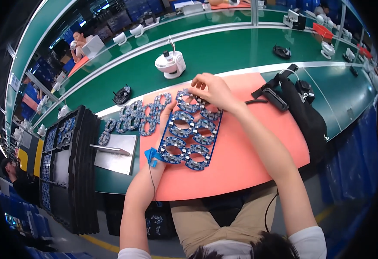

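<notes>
A blue panel of joined ring-shaped circuit boards (192,126) is held up, tilted, above the salmon-coloured mat. My left hand (166,114) grips it from the left and underneath; most of those fingers are hidden behind the panel. A blue wrist strap (153,156) with a thin cord sits on my left wrist. At the panel's far edge, my right hand (215,91) has its fingers curled and pinched on the top boards. Several loose ring-shaped circuit boards (130,116) lie left of the panel, partly on the mat (249,151).
A metal plate with an upright blade (122,162) stands at the left, beside stacked black trays (79,172) holding boards. Beyond the mat, a white rounded device (170,64) and a black ring-shaped part (122,94) sit on the green conveyor. Black tools (277,97) lie at right.
</notes>
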### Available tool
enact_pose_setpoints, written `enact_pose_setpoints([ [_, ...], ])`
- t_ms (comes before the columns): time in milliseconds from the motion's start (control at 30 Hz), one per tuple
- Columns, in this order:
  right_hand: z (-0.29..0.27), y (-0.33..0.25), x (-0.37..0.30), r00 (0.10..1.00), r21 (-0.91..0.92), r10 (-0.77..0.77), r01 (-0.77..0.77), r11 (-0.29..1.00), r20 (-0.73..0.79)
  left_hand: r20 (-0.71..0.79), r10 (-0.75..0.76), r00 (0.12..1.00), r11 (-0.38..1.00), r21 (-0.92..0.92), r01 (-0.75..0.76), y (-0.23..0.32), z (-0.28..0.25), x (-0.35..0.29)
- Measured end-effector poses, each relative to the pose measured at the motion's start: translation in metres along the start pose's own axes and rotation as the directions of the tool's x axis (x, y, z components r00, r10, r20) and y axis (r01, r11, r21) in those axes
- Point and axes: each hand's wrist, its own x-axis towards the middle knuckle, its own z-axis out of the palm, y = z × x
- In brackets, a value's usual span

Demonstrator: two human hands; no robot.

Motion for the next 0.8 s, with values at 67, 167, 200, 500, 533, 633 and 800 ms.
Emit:
enact_pose_setpoints([
  [67, -0.009, -0.009, 0.002, 0.997, 0.079, 0.009, -0.015, 0.997, 0.073, -0.083, 0.061, 0.995, 0.997, -0.032, -0.064, 0.001, 0.009, -0.004],
  [167, -0.016, -0.003, -0.001, 0.989, 0.043, -0.001, -0.006, 0.999, 0.147, -0.142, 0.122, 0.982, 0.992, -0.02, -0.127, 0.004, 0.009, -0.005],
  [200, -0.017, 0.002, -0.001, 0.985, 0.002, -0.047, 0.048, 0.999, 0.167, -0.206, 0.091, 0.974, 0.995, -0.013, -0.096, 0.007, -0.001, -0.002],
  [500, 0.023, 0.049, 0.049, 0.99, -0.312, 0.127, -0.138, 0.94, -0.055, -0.221, 0.417, 0.882, 0.719, 0.674, -0.172, 0.04, -0.03, -0.003],
  [533, 0.028, 0.058, 0.059, 0.99, -0.314, 0.131, -0.143, 0.939, -0.059, -0.135, 0.455, 0.88, 0.563, 0.809, -0.167, 0.038, -0.024, -0.004],
  [633, 0.048, 0.09, 0.089, 0.962, -0.493, 0.08, -0.203, 0.846, -0.26, -0.046, 0.523, 0.851, 0.054, 0.998, 0.021, 0.028, -0.015, -0.009],
  [800, 0.041, 0.108, 0.101, 0.968, -0.291, 0.171, -0.22, 0.931, -0.185, 0.368, 0.476, 0.799, -0.573, 0.819, -0.035, 0.004, -0.014, -0.008],
])
